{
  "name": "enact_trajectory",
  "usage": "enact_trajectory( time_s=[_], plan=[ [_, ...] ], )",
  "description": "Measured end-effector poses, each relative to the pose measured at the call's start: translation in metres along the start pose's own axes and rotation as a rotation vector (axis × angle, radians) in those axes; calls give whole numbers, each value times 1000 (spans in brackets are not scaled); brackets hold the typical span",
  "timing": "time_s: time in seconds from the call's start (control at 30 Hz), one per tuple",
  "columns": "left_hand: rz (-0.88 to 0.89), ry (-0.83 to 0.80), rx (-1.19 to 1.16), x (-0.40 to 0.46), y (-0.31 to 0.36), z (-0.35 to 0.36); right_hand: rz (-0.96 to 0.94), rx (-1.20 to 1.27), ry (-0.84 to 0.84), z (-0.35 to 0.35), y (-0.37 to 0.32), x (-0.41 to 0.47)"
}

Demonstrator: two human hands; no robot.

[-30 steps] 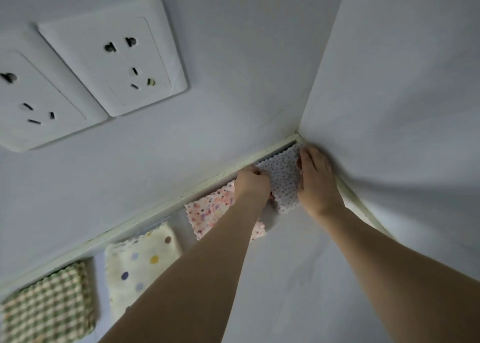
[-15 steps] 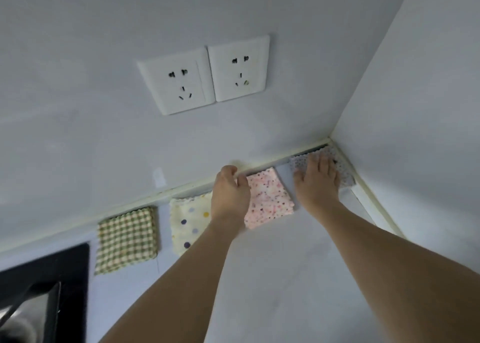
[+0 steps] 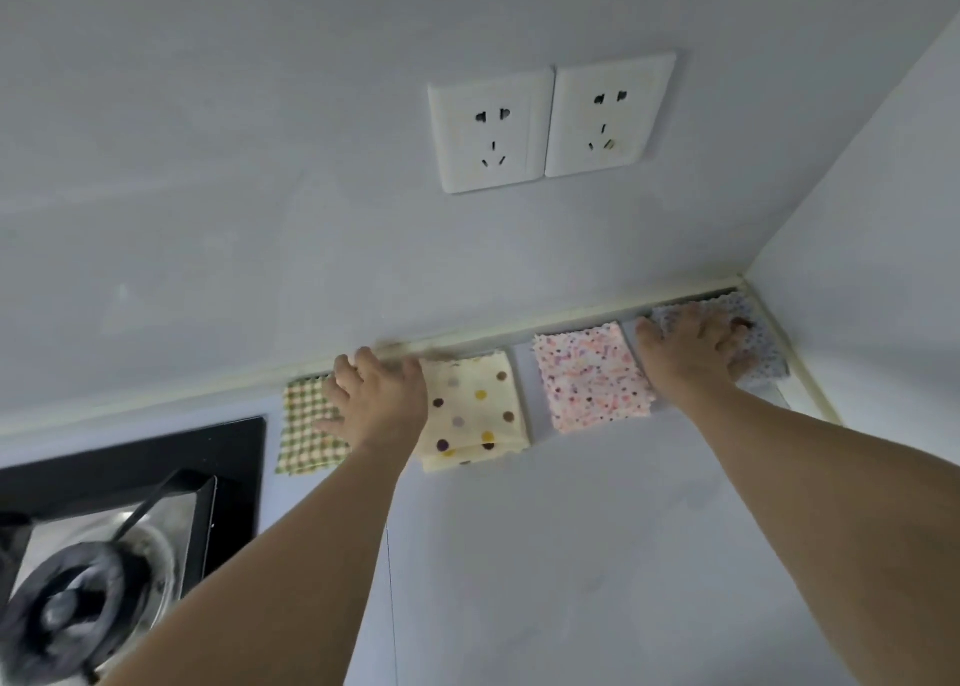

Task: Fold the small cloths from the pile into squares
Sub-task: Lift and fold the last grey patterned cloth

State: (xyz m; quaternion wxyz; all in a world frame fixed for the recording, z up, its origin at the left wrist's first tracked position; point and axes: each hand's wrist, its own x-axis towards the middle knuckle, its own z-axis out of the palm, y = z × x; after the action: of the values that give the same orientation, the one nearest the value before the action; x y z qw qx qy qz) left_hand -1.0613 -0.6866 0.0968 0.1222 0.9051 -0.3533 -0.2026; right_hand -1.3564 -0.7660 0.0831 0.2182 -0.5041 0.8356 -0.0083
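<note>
Cloths: 4 folded squares in row on desk [image 3: 571, 555] by wall. R hand [image 3: 696, 345] flat on blue cloth [image 3: 769, 360] in corner; L hand [image 3: 376, 399] fingers spread, over checked cloth [image 3: 304, 430] & dotted cloth [image 3: 475, 410]. Pink cloth [image 3: 592, 381] between.

We see a pale counter [image 3: 545, 581] that meets the wall [image 3: 260, 191] along a cream sealing strip [image 3: 156, 409] running into the far right corner. On the wall above, two white sockets [image 3: 550, 121] sit side by side, touching. At the counter's left edge lies a black hob [image 3: 228, 456] with a dark round burner [image 3: 72, 612] under a metal pan support [image 3: 156, 498].
</note>
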Motion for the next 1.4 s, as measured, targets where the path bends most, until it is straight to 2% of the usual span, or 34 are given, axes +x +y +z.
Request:
enact_trajectory(
  time_s=[0.13,0.23,0.43,0.7,0.87,1.03,1.3,1.4],
  plan=[
    [-232,-78,104,16,-15,9,87,11,-65,8,1,11],
    [-297,-126,134,21,-23,21,101,-7,-93,17,0,14],
    [-277,-184,165,17,-14,36,74,-95,-105,30,-6,11],
    [-269,-199,29,-1,6,43,18,-131,-95,44,-21,-13],
    [-235,-159,58,-13,8,59,-5,-143,-81,60,-33,-35],
    [-273,-117,61,-13,18,68,-7,-141,-65,71,-46,-39],
    [-300,-87,-61,5,28,72,8,-113,-1,81,-55,-30],
    [-196,-28,-84,0,21,70,16,-101,12,83,-55,-27]
  ],
)
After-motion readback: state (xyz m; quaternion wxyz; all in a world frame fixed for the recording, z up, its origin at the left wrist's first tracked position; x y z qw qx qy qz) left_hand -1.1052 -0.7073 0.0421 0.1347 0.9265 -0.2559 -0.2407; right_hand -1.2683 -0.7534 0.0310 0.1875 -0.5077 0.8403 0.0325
